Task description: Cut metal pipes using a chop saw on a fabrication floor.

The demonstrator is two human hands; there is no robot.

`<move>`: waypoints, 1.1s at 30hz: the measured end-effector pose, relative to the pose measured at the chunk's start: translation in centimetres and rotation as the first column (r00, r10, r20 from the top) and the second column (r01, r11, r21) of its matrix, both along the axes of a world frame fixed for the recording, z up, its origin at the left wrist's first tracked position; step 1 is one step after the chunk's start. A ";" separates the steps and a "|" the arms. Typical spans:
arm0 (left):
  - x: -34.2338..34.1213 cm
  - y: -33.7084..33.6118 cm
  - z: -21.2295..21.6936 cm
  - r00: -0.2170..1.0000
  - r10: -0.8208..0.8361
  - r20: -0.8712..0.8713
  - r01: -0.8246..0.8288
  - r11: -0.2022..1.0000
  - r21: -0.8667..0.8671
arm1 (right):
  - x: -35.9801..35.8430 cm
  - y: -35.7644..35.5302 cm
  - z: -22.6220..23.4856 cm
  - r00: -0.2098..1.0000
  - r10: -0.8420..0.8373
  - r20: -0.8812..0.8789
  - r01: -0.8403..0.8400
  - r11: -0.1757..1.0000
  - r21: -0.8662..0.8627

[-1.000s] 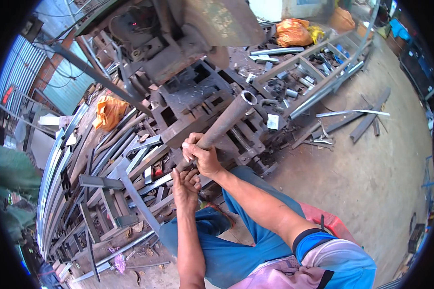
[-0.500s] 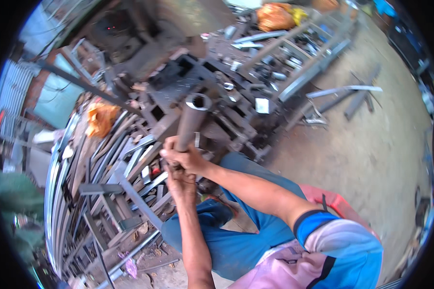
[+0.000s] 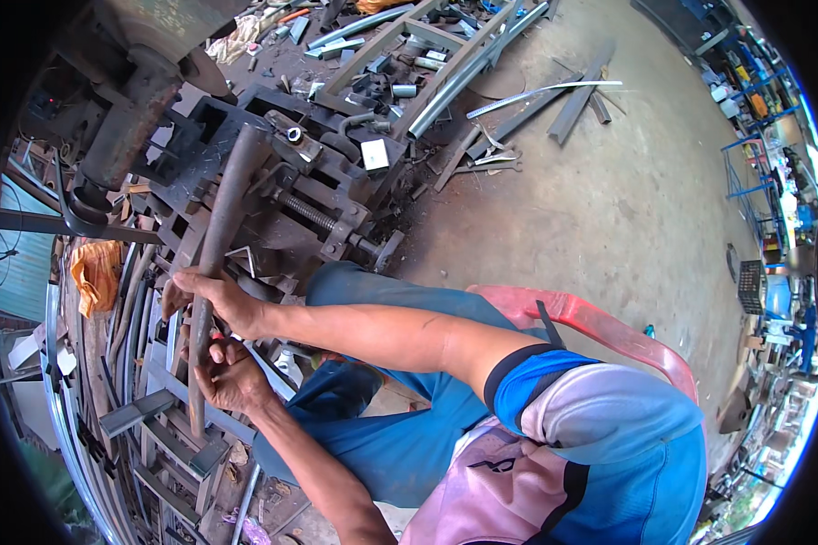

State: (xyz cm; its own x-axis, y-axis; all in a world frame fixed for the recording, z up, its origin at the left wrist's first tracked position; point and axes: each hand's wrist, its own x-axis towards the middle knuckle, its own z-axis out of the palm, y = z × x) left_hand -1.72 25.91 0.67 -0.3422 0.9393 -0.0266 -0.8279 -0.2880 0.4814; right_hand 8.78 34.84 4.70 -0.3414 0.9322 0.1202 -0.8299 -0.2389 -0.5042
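A long, rusty-brown steel pipe (image 3: 225,204) slants in front of me, its wider end up beside a heavy dark machine vise (image 3: 309,213) and its narrow end low over the scrap. My right hand (image 3: 223,298) is closed around the middle of it, thumb across the near side and fingers partly hidden behind. Lower down, my left hand (image 3: 234,377) grips the same pipe; a small red spot shows by its fingers. The vise has a threaded screw and sits on a blocky dark metal base. A white square piece (image 3: 374,155) lies on the machine's right side.
A red plastic chair (image 3: 591,327) is under me. Long metal bars and a welded frame (image 3: 168,454) crowd the left, near an orange bag (image 3: 97,272). Another frame with scrap (image 3: 436,36) lies at the far side. Loose bars (image 3: 582,100) rest on the concrete floor.
The pipe's hollow upper end no longer faces me; the pipe now lies more sideways on. Both hands have moved left with it, and my view has turned toward the right.
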 end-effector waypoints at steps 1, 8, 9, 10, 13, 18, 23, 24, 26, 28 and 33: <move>-0.8 -0.2 -0.1 0.992 -0.126 -0.020 0.128 0.988 0.090 | -0.2 -0.2 0.2 0.999 0.045 -0.031 -0.046 0.998 -0.035; -1.5 -1.6 1.1 0.986 -0.076 -0.150 0.098 0.985 0.140 | -0.3 -0.5 -0.1 0.976 0.211 0.057 -0.211 0.977 -0.003; -1.8 -1.6 1.0 0.980 -0.049 -0.194 0.076 0.988 0.131 | -0.5 -0.4 -0.2 0.976 0.211 0.052 -0.213 0.977 0.023; -2.2 -1.6 0.9 0.980 -0.053 -0.190 0.078 0.989 0.128 | -0.6 -0.4 -0.4 0.976 0.212 0.048 -0.214 0.976 0.050; -3.9 -1.9 0.8 0.972 0.005 -0.236 0.024 0.992 0.123 | -1.0 -0.7 -0.5 0.968 0.241 0.070 -0.246 0.966 0.077; -5.5 -2.1 1.0 0.965 0.049 -0.257 -0.022 0.994 0.109 | -1.2 -1.1 -1.1 0.934 0.280 0.222 -0.307 0.947 0.094; -5.9 -2.1 1.1 0.967 0.022 -0.254 -0.017 1.000 0.019 | -1.4 -1.5 -0.9 0.916 0.230 0.328 -0.238 0.971 -0.014; -5.8 -2.0 1.1 0.970 0.009 -0.244 -0.004 1.000 0.021 | -1.6 -1.6 -1.2 0.916 0.229 0.329 -0.237 0.971 -0.016; -5.3 -1.8 1.1 0.973 -0.006 -0.232 0.011 1.000 0.021 | -2.2 -1.7 -1.4 0.939 0.233 0.253 -0.203 0.969 -0.142; -4.6 -1.8 1.2 0.972 -0.007 -0.236 0.017 0.999 0.043 | -2.5 -1.6 -1.7 0.948 0.236 0.212 -0.195 0.961 -0.195; -5.3 -1.9 1.1 0.965 -0.073 -0.254 0.095 0.993 0.077 | -2.4 -1.7 -1.3 0.967 0.240 0.090 -0.207 0.937 -0.281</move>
